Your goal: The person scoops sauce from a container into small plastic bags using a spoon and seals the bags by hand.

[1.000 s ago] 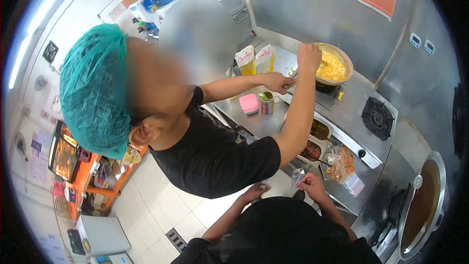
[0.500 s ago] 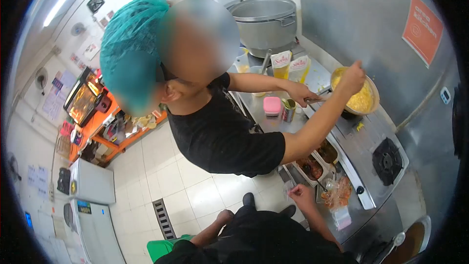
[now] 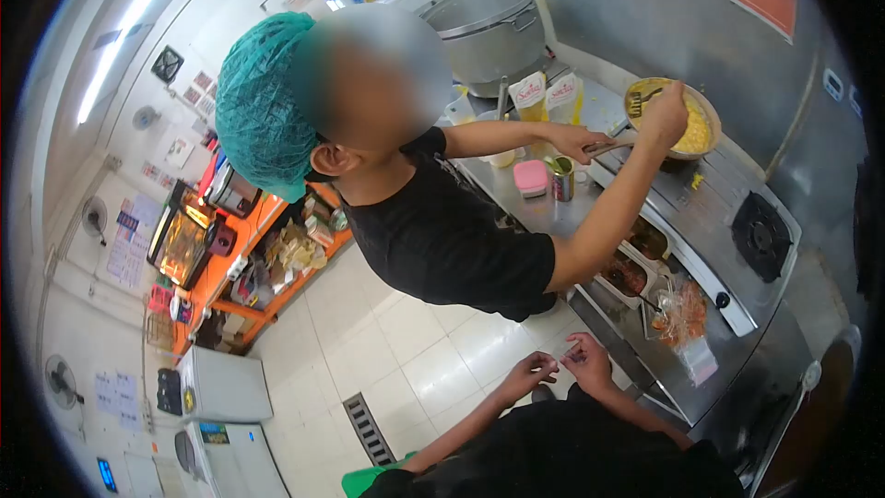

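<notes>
From my head camera, my left hand [image 3: 527, 378] and right hand [image 3: 590, 366] were just beside each other, fingers curled, each grip's closure impossible to tell, while the clear plastic bag [image 3: 684, 316] lay near the table's [image 3: 728, 385] closest corner.

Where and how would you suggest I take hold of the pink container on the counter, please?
I would grip the pink container by its near and far sides, coming from above. It looks squat and upright, with no visible handle, and the can stands close on its right, leaving little finger room there.
</notes>
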Demonstrator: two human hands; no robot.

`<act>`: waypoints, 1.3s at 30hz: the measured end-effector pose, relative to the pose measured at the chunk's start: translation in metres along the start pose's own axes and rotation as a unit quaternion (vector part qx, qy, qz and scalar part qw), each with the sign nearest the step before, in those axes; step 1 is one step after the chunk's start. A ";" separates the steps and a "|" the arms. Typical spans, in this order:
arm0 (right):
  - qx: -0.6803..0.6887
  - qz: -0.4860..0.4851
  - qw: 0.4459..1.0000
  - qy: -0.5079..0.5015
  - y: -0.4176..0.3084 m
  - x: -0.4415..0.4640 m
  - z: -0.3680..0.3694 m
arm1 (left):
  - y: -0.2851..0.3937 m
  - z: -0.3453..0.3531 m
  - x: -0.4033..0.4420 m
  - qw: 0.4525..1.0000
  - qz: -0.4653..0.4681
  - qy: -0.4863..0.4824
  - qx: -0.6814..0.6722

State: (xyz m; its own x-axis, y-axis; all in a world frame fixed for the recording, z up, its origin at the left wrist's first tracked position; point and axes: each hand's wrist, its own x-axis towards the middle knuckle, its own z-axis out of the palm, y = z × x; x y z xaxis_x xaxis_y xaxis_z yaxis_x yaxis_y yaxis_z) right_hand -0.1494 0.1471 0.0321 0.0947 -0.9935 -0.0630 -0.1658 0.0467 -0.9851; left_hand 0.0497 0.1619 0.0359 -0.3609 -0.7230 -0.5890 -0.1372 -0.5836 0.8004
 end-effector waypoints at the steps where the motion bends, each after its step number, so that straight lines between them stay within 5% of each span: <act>1: -0.003 -0.003 1.000 0.013 0.005 -0.005 0.004 | 0.004 0.003 -0.001 1.000 -0.013 0.013 0.007; 7: -0.065 -0.027 0.998 0.009 0.023 -0.041 0.027 | -0.025 0.005 -0.006 0.998 0.059 0.010 0.012; 13: -0.082 -0.006 0.997 0.000 0.010 -0.047 0.036 | -0.042 -0.001 -0.011 0.983 0.132 -0.001 -0.124; 17: -0.084 -0.030 0.995 -0.048 0.020 -0.044 0.037 | -0.054 -0.011 -0.017 0.959 0.027 -0.043 -0.279; 20: 0.024 0.043 0.993 -0.111 0.022 -0.048 0.039 | -0.062 -0.019 -0.019 0.952 0.023 -0.049 -0.301; 22: 0.242 0.145 0.952 -0.117 0.025 -0.049 0.044 | -0.064 -0.024 -0.021 0.953 0.043 -0.056 -0.294; 28: 0.357 0.227 0.901 -0.099 0.017 -0.049 0.046 | -0.079 -0.030 -0.016 0.967 0.059 0.025 -0.247; 35: 0.214 0.086 0.971 -0.065 0.045 -0.042 0.063 | -0.045 -0.025 -0.036 0.971 0.042 0.045 -0.231; 37: -0.018 -0.026 0.999 0.016 0.035 -0.044 0.062 | -0.044 -0.026 -0.038 0.967 0.020 0.054 -0.248; 39: -0.032 -0.047 0.998 0.028 0.019 -0.042 0.057 | -0.047 -0.025 -0.032 0.985 0.039 0.043 -0.164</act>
State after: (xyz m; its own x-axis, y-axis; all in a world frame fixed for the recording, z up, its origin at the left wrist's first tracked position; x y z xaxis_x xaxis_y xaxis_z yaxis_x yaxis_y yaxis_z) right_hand -0.1008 0.1958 0.0066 0.0583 -0.9975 0.0406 -0.2218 -0.0526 -0.9737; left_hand 0.0912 0.2033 0.0143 -0.2775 -0.7903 -0.5464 0.1975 -0.6035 0.7725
